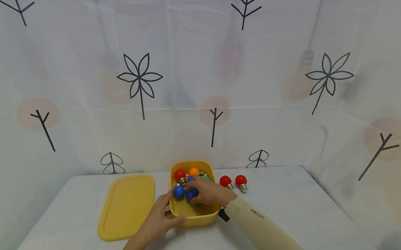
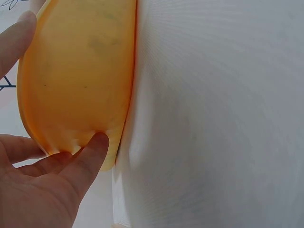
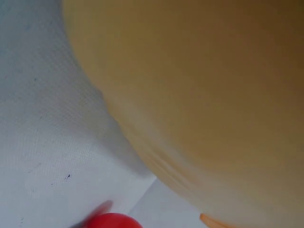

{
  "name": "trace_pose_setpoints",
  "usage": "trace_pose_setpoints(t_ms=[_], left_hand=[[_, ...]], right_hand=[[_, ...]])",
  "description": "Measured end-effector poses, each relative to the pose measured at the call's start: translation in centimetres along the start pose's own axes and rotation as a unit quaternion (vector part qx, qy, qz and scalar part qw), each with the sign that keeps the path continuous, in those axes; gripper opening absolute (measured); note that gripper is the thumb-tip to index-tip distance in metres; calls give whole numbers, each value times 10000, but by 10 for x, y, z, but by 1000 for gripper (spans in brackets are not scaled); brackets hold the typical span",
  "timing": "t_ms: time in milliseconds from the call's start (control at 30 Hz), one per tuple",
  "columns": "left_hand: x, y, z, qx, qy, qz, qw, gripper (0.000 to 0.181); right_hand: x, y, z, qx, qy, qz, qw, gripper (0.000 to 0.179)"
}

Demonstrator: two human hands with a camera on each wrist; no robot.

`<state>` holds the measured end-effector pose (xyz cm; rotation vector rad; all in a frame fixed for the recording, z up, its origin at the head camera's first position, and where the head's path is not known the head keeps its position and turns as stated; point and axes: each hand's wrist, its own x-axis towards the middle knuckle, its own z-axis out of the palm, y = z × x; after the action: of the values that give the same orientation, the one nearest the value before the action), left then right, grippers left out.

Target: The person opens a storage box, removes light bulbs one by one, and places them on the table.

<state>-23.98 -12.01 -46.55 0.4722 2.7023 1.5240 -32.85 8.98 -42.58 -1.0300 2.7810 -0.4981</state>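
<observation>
A yellow plastic container [image 1: 200, 221] stands on the table with several small light bulbs inside. My left hand [image 1: 159, 219] holds its near left corner, thumb at the front rim; the left wrist view shows fingertips against the container wall [image 2: 80, 80]. Reaching over the right rim, my right hand [image 1: 209, 192] has its fingers round a blue bulb [image 1: 191, 195], partly covered by them. Beside that lies another blue bulb [image 1: 179, 192]. Behind are a red bulb [image 1: 179, 174], an orange bulb [image 1: 193, 171] and a mostly hidden green bulb [image 1: 206, 177]. The container [image 3: 190, 95] fills most of the right wrist view.
Left of the container, a flat yellow lid [image 1: 128, 208] lies on the white table [image 1: 290, 209]. To the right lie two red bulbs with metal bases, a nearer-in red bulb [image 1: 225, 180] and an outer red bulb [image 1: 241, 180]. A patterned white curtain [image 1: 187, 134] hangs behind.
</observation>
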Motion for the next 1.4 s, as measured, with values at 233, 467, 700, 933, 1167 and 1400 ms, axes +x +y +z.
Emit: trace_pose_setpoints(t_ms=[233, 467, 700, 933, 1167, 1400], left_hand=[[0, 0, 0, 54, 30, -41, 10000, 98], [0, 0, 1, 11, 44, 0, 10000, 98], [0, -1, 1, 0, 51, -18, 10000, 99], [0, -2, 1, -43, 23, -30, 10000, 100], [0, -1, 1, 23, 62, -121, 9999, 100], [0, 1, 0, 16, 21, -122, 9999, 100]], right_hand=[[0, 0, 0, 35, 38, -1, 10000, 34], [-1, 2, -3, 273, 72, 154, 9995, 35], [-4, 3, -8, 377, 166, 215, 9989, 37], [-9, 8, -10, 363, 435, 221, 9982, 39], [-14, 10, -18, 524, 672, 94, 9963, 37], [-18, 17, -26, 547, 920, 110, 9942, 36]])
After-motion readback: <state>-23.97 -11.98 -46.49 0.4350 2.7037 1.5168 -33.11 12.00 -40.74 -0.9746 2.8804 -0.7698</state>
